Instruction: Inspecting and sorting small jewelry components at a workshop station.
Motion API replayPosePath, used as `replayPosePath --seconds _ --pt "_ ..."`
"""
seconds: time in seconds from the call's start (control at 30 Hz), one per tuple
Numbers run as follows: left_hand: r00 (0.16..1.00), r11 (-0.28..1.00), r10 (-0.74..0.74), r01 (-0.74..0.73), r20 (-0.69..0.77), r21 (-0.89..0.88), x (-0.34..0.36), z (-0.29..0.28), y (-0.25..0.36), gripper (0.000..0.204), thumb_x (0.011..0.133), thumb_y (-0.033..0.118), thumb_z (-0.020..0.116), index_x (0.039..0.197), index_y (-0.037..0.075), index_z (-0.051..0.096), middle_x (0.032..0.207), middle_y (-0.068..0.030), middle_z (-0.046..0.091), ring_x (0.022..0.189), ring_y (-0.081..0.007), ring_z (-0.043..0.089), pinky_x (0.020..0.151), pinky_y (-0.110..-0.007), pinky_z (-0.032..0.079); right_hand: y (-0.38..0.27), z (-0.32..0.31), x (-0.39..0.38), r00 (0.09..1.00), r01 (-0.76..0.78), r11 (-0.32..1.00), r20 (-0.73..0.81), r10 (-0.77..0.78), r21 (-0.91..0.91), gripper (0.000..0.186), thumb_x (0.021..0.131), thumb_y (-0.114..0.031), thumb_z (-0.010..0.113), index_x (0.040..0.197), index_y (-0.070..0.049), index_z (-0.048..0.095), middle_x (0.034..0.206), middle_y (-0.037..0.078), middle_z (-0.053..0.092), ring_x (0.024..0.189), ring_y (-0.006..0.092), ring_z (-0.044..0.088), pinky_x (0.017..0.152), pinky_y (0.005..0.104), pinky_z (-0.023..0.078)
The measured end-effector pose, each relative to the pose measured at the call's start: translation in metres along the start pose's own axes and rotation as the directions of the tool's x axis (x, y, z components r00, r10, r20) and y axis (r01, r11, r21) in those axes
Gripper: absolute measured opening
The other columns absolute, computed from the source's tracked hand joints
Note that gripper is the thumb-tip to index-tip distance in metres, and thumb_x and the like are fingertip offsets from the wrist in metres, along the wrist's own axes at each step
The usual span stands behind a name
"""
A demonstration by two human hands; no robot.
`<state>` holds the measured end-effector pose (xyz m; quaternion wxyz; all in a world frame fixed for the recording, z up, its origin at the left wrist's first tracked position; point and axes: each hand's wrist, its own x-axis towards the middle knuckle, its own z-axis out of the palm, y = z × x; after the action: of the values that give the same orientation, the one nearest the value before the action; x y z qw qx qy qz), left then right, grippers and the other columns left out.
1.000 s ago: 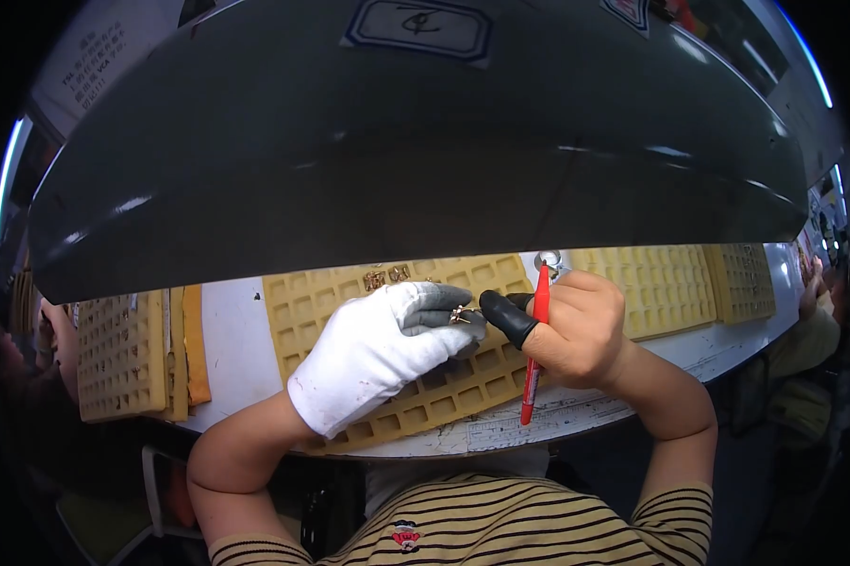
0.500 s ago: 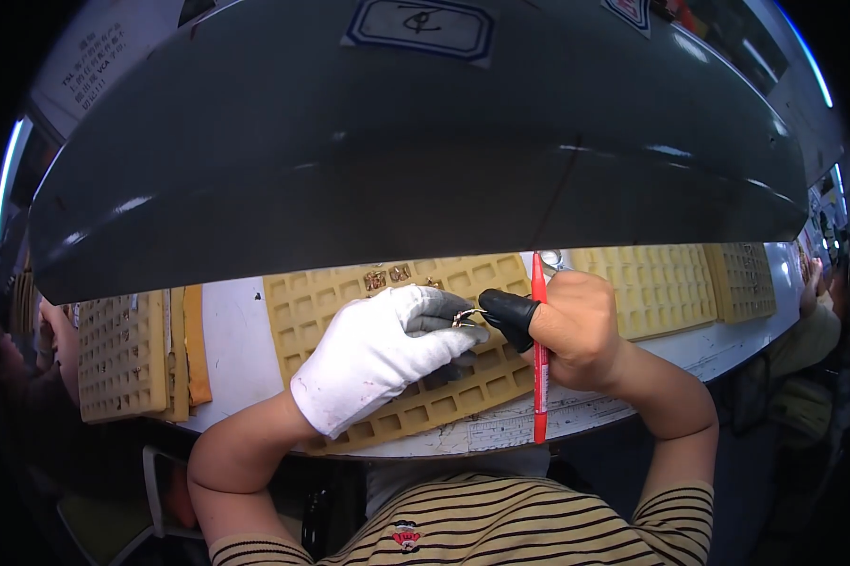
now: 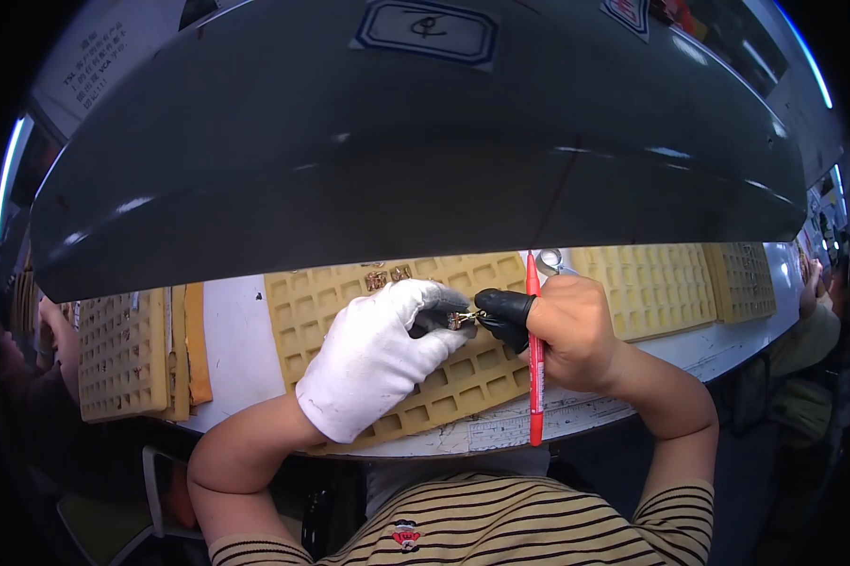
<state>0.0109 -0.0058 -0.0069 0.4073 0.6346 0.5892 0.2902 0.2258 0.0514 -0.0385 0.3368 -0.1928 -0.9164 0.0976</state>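
Note:
My left hand (image 3: 368,351), in a white glove, pinches a small shiny metal jewelry piece (image 3: 462,320) between thumb and fingers. My right hand (image 3: 576,332) meets it from the other side, its black-covered thumb and finger closed at the piece's edge. A red marker pen (image 3: 537,396) stands nearly upright in the right hand's grip, held apart from the piece. Both hands are above a yellow tray (image 3: 444,421) of square pockets. Two small metal pieces (image 3: 377,280) sit in its far pockets. Fingers hide part of the held piece.
A large dark hood (image 3: 416,179) spans the space just beyond the hands. Another pocketed tray (image 3: 642,292) lies to the right, with a stacked one (image 3: 741,281) beside it. More trays (image 3: 118,354) stand at left. A ring-shaped thing (image 3: 550,261) lies behind the pen. Other people's arms show at both sides.
The jewelry piece has been turned between my fingers and shows more of its face. My left hand has shifted slightly; the marker has tilted a little.

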Motion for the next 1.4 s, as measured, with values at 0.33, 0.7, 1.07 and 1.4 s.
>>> replayPosePath --seconds 0.33,0.7,1.07,1.4 --pt "0.98 0.97 0.18 -0.162 -0.087 0.18 -0.002 0.003 0.0 0.02 0.082 0.008 0.071 0.101 0.004 0.069 0.088 -0.0104 0.068 0.078 -0.0198 0.067 0.071 -0.03 0.053 0.002 0.008 0.0 0.995 -0.099 0.972 -0.002 0.102 0.215 0.011 0.07 -0.001 0.07 0.075 -0.003 0.06 0.052 0.007 0.053 0.044 0.0209 0.053 0.043 0.0347 0.038" --pt "0.988 0.939 -0.062 0.105 0.141 -0.328 0.002 -0.002 -0.006 0.053 0.089 0.024 0.067 0.132 -0.001 0.051 0.107 -0.0132 0.068 0.092 -0.0166 0.066 0.082 -0.027 0.053 0.0 -0.003 0.003 0.978 0.186 0.947 -0.044 -0.204 -0.262 0.014 0.063 -0.011 0.063 0.065 -0.014 0.05 0.051 -0.002 0.04 0.044 0.0135 0.046 0.045 0.0272 0.034" --pt "0.981 0.981 -0.076 0.105 0.178 -0.161 0.0 -0.006 -0.006 0.031 0.095 0.025 0.053 0.114 0.003 0.065 0.088 -0.0069 0.067 0.072 -0.0128 0.065 0.06 -0.026 0.051 -0.001 -0.001 0.002 0.984 0.177 0.976 0.046 -0.172 -0.125 0.025 0.062 -0.005 0.071 0.087 -0.001 0.068 0.053 0.002 0.054 0.044 0.014 0.052 0.042 0.0278 0.038" --pt "0.972 0.989 -0.129 0.139 0.194 -0.043 -0.002 -0.002 0.006 0.028 0.094 0.02 0.054 0.111 0.0 0.066 0.085 -0.0096 0.068 0.076 -0.0143 0.069 0.068 -0.027 0.053 -0.014 0.005 0.003 0.937 -0.349 0.876 0.15 0.316 0.334 0.025 0.076 -0.008 0.072 0.074 -0.006 0.048 0.054 0.01 0.052 0.05 0.0293 0.057 0.046 0.0367 0.04"
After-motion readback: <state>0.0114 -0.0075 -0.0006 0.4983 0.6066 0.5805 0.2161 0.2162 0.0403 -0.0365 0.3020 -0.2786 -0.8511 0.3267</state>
